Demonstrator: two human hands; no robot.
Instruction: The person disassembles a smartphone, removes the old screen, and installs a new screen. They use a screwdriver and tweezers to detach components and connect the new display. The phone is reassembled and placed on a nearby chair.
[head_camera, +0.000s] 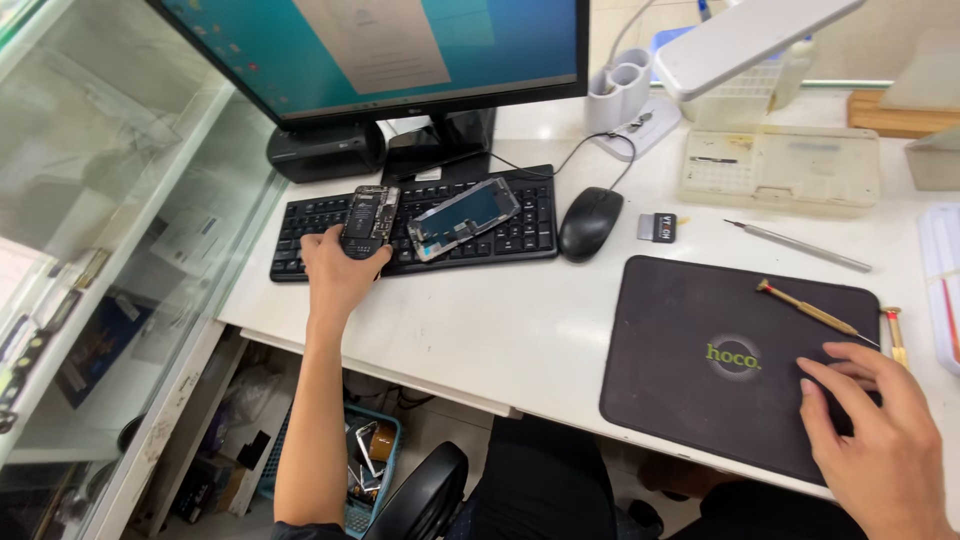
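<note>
Left hand (338, 268): fingers closed around opened phone body (370, 218), lying on keyboard (420, 240).
Right hand (880, 440): open, flat on black mat (700, 400).

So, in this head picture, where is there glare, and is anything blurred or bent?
Head view: bright glare on the white desk behind the keyboard; reflections veil the glass cabinet; the monitor leans from wide-lens distortion; both the left hand and right hand look sharp.

monitor (400, 50) rear, teal screen | detached phone screen (465, 215) on keyboard (300, 240) | small dark label (657, 227)
</note>
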